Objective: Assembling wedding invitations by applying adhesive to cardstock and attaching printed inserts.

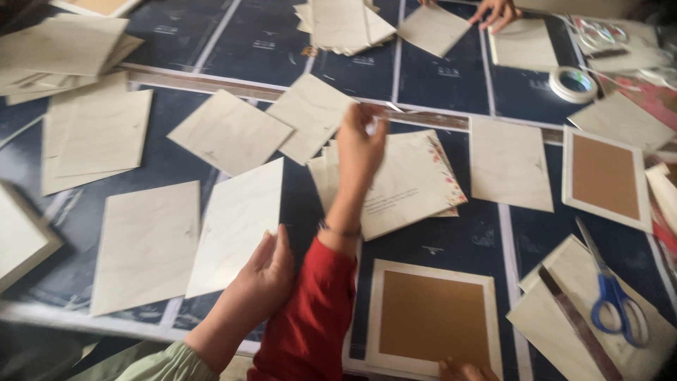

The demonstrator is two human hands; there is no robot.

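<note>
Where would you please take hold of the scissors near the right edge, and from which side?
Take the scissors by the blue loop handles, at the end nearest the wearer. They lie flat on a pale sheet, blades pointing away toward the framed board, so coming from the near side with the fingers keeps you off the blades. A dark strip lies just left, so approach from the right.

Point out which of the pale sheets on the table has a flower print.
The sheet at centre, beside the raised right hand: pink flowers line its right edge, while the other sheets are plain.
</note>
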